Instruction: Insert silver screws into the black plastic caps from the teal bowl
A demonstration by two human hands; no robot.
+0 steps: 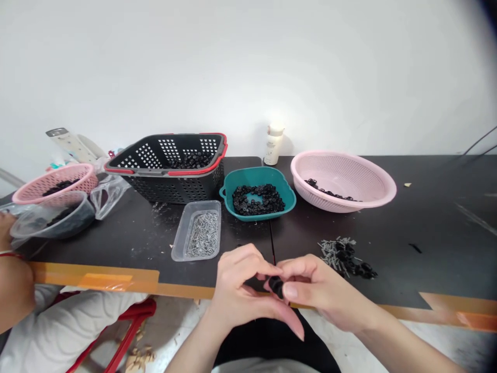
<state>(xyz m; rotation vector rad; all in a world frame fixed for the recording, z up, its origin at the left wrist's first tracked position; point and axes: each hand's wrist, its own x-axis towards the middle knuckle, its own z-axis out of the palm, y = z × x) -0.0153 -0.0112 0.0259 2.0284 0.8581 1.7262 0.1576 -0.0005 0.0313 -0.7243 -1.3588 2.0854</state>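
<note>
A small black round part (276,286) is pinched between the thumb and fingers of my right hand (314,290), just over the table's front edge. My left hand (246,287) is beside it, its forefinger tip meeting my right fingertips and its thumb stretched out below, apart from the fingers. Whether the left fingertips touch the black part is hidden. To the right on the table lies a pile of black parts (351,261) mixed with metal pins (330,251). In front of my left hand stands a clear plastic box (177,243) holding many metal pins (204,234).
Behind the box are a teal basin (289,199) of black parts and a black basket (171,189) with red handles. A pink colander (344,204) and a white bottle (274,145) stand farther back. At left, a co-worker's arm (13,290) is near a clear bowl (83,217) and pink basket (87,181).
</note>
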